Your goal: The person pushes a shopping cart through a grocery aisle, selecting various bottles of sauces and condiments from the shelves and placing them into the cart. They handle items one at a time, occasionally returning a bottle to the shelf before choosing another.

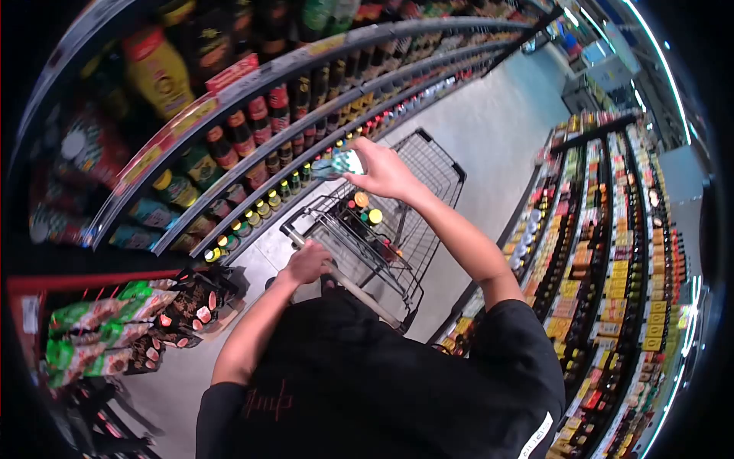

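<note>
My right hand [382,170] is raised over the near left side of a wire shopping cart [428,176], its fingers closed around a small bottle with a white and green checked cap [348,162]. The bottle's body looks pale blue and blurred. My left hand [308,262] wraps round the left end of the cart's handle bar [355,291]. Inside the cart, toward the handle, are several items, among them one with an orange top [361,200] and one with a yellow top [375,216].
Curved shelves [306,122] of bottles and jars run along the left. Another long shelf unit [589,283] with packed goods stands at the right. Green and black bags [115,329] hang on a red rack at lower left. Grey floor [505,130] lies between the shelves.
</note>
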A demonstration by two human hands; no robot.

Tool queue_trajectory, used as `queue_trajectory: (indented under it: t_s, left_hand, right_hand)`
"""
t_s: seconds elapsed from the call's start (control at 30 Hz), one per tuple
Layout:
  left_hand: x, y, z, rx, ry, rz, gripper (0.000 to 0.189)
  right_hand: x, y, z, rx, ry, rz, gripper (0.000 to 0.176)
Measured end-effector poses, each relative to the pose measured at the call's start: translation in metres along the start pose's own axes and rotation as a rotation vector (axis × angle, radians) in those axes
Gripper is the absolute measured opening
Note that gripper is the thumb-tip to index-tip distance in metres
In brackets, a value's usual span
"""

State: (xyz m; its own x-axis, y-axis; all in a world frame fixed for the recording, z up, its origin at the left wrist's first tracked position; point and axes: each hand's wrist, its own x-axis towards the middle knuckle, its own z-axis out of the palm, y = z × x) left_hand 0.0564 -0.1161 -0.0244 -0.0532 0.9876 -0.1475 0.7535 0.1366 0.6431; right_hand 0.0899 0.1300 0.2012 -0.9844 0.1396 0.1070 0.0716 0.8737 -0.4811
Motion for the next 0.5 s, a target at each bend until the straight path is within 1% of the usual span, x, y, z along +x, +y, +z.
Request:
queue_trajectory:
  t_s: [0.03, 0.07, 0.13, 0.17, 0.2, 0.23, 0.27, 0.33, 0.37, 0.43, 0.47, 0.5]
  left_hand:
    - [-0.004, 0.014, -0.013, -0.117, 0.024, -0.088, 0.026]
    - [-0.006, 0.021, -0.018, -0.106, 0.033, -0.085, 0.027]
    - [-0.004, 0.031, -0.025, -0.089, 0.023, -0.091, 0.029]
    - [-0.002, 0.035, -0.028, -0.082, -0.016, -0.146, 0.030]
    - [0.000, 0.039, -0.029, -0.076, -0.055, -0.204, 0.031]
    - [0.001, 0.043, -0.031, -0.072, -0.072, -0.221, 0.031]
    - [0.002, 0.046, -0.032, -0.112, -0.053, -0.248, 0.032]
    - [0.005, 0.055, -0.036, -0.131, -0.042, -0.281, 0.034]
    - [0.005, 0.055, -0.035, -0.147, -0.038, -0.288, 0.034]
    - [0.006, 0.051, -0.027, -0.174, -0.036, -0.293, 0.034]
    - [0.008, 0.053, -0.025, -0.127, -0.021, -0.284, 0.034]
    - [0.009, 0.050, -0.019, -0.170, -0.049, -0.305, 0.033]
  right_hand:
    - [-0.013, 0.045, 0.021, -0.062, 0.009, 0.045, 0.049]
    - [-0.026, 0.087, 0.043, -0.043, 0.014, 0.068, 0.049]
    - [-0.050, 0.159, 0.088, -0.192, -0.021, 0.323, 0.049]
    - [-0.059, 0.185, 0.107, -0.170, -0.023, 0.332, 0.049]
    - [-0.068, 0.207, 0.127, -0.194, -0.048, 0.469, 0.053]
    - [-0.075, 0.228, 0.144, -0.217, -0.078, 0.601, 0.057]
    - [-0.079, 0.246, 0.160, -0.193, -0.089, 0.600, 0.057]
    - [-0.086, 0.278, 0.196, -0.152, -0.056, 0.762, 0.062]
    - [-0.085, 0.295, 0.216, -0.062, -0.081, 0.875, 0.065]
    - [-0.090, 0.324, 0.256, -0.048, -0.009, 0.846, 0.062]
    - [-0.094, 0.347, 0.280, -0.047, 0.011, 0.825, 0.060]
    - [-0.099, 0.374, 0.310, -0.034, 0.028, 0.793, 0.059]
